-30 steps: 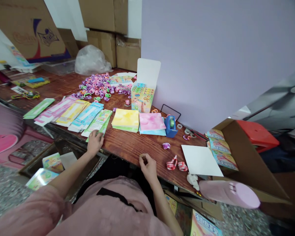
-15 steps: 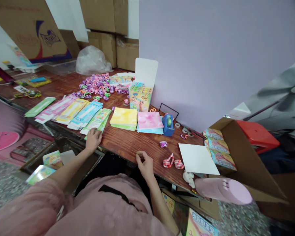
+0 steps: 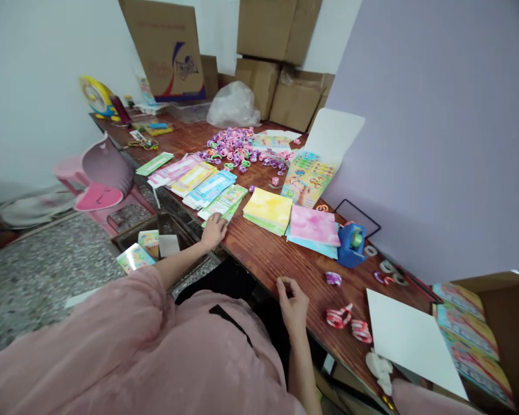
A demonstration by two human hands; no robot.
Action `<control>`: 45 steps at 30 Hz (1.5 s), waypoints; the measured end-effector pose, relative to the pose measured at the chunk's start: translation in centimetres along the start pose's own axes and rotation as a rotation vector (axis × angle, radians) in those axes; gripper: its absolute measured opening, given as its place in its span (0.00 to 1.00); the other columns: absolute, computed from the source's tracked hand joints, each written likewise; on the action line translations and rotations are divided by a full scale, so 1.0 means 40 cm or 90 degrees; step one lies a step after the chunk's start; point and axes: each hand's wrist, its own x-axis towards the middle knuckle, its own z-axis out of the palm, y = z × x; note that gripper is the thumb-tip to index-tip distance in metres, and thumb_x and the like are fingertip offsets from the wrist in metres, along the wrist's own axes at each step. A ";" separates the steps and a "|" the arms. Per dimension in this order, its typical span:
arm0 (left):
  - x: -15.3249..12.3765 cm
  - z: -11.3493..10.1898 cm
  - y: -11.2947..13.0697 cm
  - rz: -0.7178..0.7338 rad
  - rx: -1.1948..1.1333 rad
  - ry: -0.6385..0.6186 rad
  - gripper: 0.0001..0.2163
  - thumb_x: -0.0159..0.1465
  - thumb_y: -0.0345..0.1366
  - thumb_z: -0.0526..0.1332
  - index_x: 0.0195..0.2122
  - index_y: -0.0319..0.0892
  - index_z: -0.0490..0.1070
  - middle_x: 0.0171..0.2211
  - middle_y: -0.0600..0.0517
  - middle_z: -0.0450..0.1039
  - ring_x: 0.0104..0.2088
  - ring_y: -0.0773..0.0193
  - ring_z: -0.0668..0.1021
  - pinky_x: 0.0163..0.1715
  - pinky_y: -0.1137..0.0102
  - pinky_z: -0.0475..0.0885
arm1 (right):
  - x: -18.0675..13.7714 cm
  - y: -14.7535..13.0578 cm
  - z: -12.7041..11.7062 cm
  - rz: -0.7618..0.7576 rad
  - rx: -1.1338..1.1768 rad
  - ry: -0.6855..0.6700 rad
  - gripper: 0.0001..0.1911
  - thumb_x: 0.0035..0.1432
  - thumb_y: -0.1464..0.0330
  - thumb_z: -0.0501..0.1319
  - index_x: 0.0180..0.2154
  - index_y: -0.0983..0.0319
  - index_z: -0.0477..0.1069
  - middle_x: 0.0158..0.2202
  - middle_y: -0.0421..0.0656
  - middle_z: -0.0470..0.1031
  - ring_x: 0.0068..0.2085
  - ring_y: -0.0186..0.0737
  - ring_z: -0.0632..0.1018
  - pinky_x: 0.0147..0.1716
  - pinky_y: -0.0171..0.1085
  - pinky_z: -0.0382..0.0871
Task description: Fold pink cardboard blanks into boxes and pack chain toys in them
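Observation:
My left hand (image 3: 215,230) lies at the table's front edge, fingers spread on the lower end of the green printed cards (image 3: 227,202). My right hand (image 3: 294,300) rests at the same edge; its thumb and forefinger curl together into a ring, and I see nothing in them. Beyond my hands are a stack of yellow paper sheets (image 3: 268,208) and a stack of pink ones (image 3: 315,225). Right of my right hand are a purple-and-white coiled band (image 3: 333,278) and two red-and-white ones, the nearer a coiled band (image 3: 361,331).
Blue card strips (image 3: 210,187) and other colours fan out leftward. Behind them is a heap of small colourful rings (image 3: 233,144). An open printed box (image 3: 307,178), a blue tape dispenser (image 3: 351,245) and a white sheet (image 3: 410,334) stand or lie rightward. A carton (image 3: 514,311) holds printed boxes.
The camera has turned left, so everything appears shifted right and more of the floor and left wall shows. Both hands keep about the same places on the table.

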 end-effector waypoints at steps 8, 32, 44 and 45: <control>-0.008 -0.003 0.007 0.002 -0.003 -0.019 0.10 0.66 0.30 0.58 0.46 0.40 0.77 0.54 0.38 0.69 0.60 0.45 0.70 0.62 0.52 0.67 | -0.002 -0.001 -0.005 0.018 -0.056 0.003 0.24 0.63 0.48 0.63 0.28 0.61 0.74 0.26 0.40 0.77 0.27 0.36 0.76 0.31 0.33 0.70; 0.309 -0.134 -0.292 -0.066 0.135 -0.182 0.29 0.65 0.49 0.61 0.63 0.39 0.66 0.56 0.35 0.68 0.56 0.40 0.76 0.59 0.52 0.71 | 0.004 -0.026 0.029 0.010 -0.155 0.075 0.21 0.66 0.53 0.62 0.28 0.60 0.75 0.25 0.39 0.77 0.25 0.35 0.76 0.28 0.33 0.69; 0.322 -0.151 -0.302 -0.080 0.124 -0.206 0.26 0.65 0.50 0.63 0.60 0.42 0.70 0.54 0.40 0.68 0.56 0.45 0.76 0.60 0.58 0.69 | -0.001 -0.029 0.021 0.035 -0.174 0.082 0.21 0.64 0.51 0.64 0.30 0.61 0.78 0.28 0.42 0.81 0.28 0.38 0.81 0.32 0.33 0.74; 0.323 -0.154 -0.297 -0.090 0.125 -0.214 0.26 0.64 0.50 0.63 0.60 0.42 0.70 0.55 0.41 0.67 0.56 0.44 0.75 0.61 0.58 0.69 | -0.002 -0.027 0.019 0.037 -0.178 0.082 0.21 0.64 0.51 0.64 0.30 0.61 0.78 0.28 0.42 0.81 0.28 0.38 0.81 0.32 0.33 0.74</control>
